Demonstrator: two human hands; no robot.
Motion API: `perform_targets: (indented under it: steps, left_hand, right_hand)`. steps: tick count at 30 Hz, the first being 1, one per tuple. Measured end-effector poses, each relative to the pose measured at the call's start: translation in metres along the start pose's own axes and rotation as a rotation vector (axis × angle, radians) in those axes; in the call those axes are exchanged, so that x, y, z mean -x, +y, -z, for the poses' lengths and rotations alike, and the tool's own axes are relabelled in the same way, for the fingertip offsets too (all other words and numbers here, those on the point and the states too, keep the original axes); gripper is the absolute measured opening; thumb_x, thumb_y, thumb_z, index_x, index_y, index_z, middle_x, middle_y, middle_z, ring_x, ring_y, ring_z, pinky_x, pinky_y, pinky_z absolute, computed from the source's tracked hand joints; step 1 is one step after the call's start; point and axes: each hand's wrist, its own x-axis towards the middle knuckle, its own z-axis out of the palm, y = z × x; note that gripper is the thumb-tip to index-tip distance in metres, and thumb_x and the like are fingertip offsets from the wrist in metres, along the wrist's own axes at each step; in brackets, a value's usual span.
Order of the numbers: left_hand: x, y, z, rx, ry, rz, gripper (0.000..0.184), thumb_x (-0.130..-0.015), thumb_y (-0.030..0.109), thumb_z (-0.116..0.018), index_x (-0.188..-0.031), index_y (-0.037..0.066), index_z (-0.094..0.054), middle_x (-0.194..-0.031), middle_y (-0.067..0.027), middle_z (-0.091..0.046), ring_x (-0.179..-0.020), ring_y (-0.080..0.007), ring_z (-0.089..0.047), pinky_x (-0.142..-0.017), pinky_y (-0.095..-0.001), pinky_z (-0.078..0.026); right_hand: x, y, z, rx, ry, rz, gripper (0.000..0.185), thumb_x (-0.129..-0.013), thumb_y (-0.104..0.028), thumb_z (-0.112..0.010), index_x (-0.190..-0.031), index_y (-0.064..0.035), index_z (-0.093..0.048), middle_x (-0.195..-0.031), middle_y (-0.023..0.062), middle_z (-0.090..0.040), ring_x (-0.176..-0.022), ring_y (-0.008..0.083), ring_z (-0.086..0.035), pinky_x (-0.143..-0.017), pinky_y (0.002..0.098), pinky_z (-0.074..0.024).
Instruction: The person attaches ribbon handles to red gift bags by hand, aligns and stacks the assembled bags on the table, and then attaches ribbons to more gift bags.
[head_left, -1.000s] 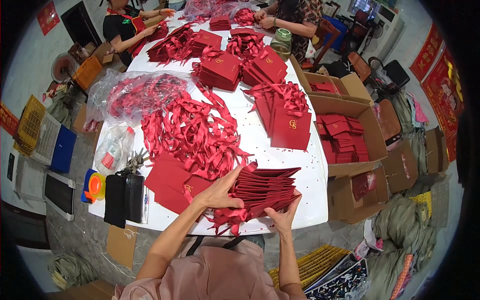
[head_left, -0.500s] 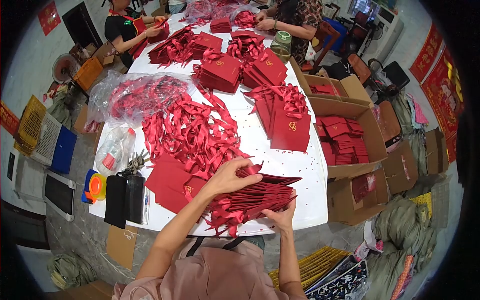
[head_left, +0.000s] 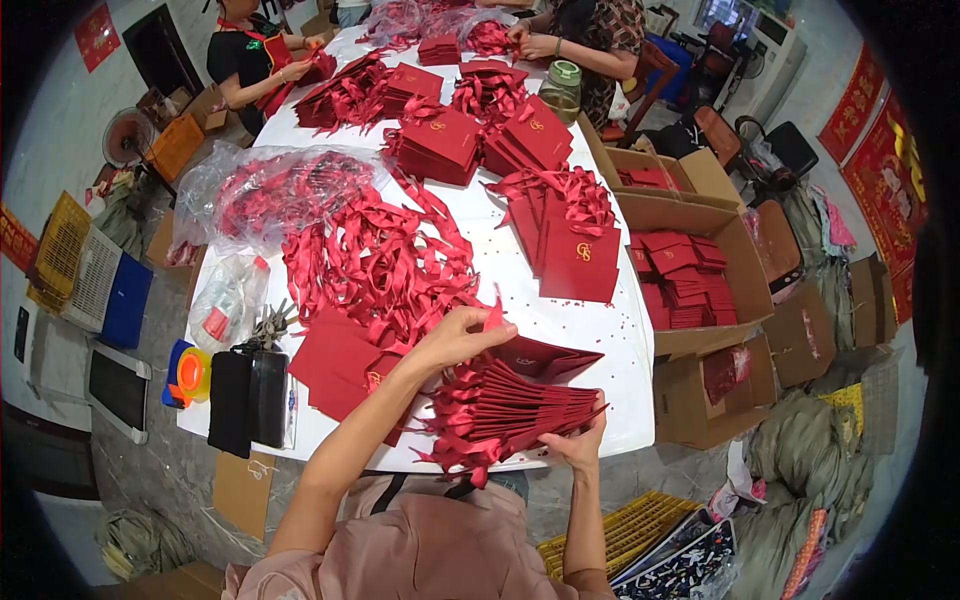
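A fanned stack of red gift bags with ribbon handles stands at the table's near edge. My right hand is closed on the right end of the stack, thumb in front. My left hand pinches the ribbon of a single red bag just behind the stack; this bag leans apart from the others. Flat red bags lie to the left, partly behind my left forearm. Beyond my left hand spreads a heap of loose red ribbons.
Piles of red bags and a clear plastic bag of ribbons cover the table farther off. Keys, a black pouch and tape sit at the left edge. Cardboard boxes stand on the right. Two people work at the far end.
My left hand has drawn the rear bag away from the stack by its ribbon. My right hand and the stack have shifted slightly down and right.
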Motion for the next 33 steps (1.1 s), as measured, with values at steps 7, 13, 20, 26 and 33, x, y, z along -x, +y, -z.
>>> perform_targets:
  steps: [7, 13, 20, 26, 33]
  left_hand:
    - [0.020, 0.035, -0.007, -0.112, -0.039, -0.022, 0.036, -0.098, 0.034, -0.063, -0.101, -0.001, -0.071, -0.078, 0.0049, -0.063, -0.073, -0.0037, -0.052, -0.065, -0.0234, -0.044]
    - [0.014, 0.016, -0.006, -0.073, -0.040, -0.086, 0.036, -0.099, 0.034, -0.062, -0.097, -0.001, -0.072, -0.074, 0.0065, -0.058, -0.069, -0.0023, -0.047, -0.060, -0.0239, -0.040]
    - [0.009, -0.009, -0.005, -0.062, -0.051, -0.141, 0.037, -0.099, 0.035, -0.061, -0.094, 0.000, -0.072, -0.071, 0.0081, -0.055, -0.065, -0.0013, -0.044, -0.054, -0.0236, -0.035]
    - [0.017, -0.013, -0.019, 0.136, 0.086, -0.133, 0.040, -0.103, 0.035, -0.056, -0.093, -0.001, -0.072, -0.073, 0.0068, -0.062, -0.065, -0.0006, -0.049, -0.057, -0.0216, -0.040]
    - [0.038, -0.030, -0.015, 0.155, 0.288, -0.135, 0.034, -0.104, 0.028, -0.054, -0.099, 0.000, -0.073, -0.068, 0.0073, -0.053, -0.060, -0.0021, -0.041, -0.052, -0.0250, -0.034]
  right_hand:
    - [-0.004, -0.003, -0.008, -0.015, 0.057, 0.049, 0.078, -0.055, -0.003, -0.096, -0.111, -0.0066, -0.041, -0.108, 0.0100, -0.062, -0.097, 0.0180, -0.064, -0.087, 0.0333, -0.0547]
    - [-0.010, 0.005, -0.005, 0.107, 0.086, 0.101, 0.085, -0.055, -0.011, -0.097, -0.118, -0.0055, -0.040, -0.129, 0.0125, -0.051, -0.116, 0.0200, -0.055, -0.100, 0.0361, -0.0482]
    - [-0.013, 0.005, -0.002, 0.107, 0.074, 0.044, 0.108, -0.056, -0.022, -0.098, -0.139, -0.0017, -0.031, -0.137, 0.0138, -0.041, -0.123, 0.0231, -0.049, -0.105, 0.0378, -0.0435]
    - [-0.017, -0.009, -0.022, 0.059, 0.130, 0.118, 0.100, -0.057, -0.014, -0.096, -0.135, -0.0017, -0.034, -0.130, 0.0146, -0.050, -0.118, 0.0238, -0.055, -0.103, 0.0374, -0.0470]
    - [-0.021, -0.008, -0.010, -0.049, -0.007, -0.043, 0.084, -0.057, -0.003, -0.094, -0.123, -0.0010, -0.043, -0.119, 0.0127, -0.060, -0.107, 0.0207, -0.063, -0.095, 0.0358, -0.0532]
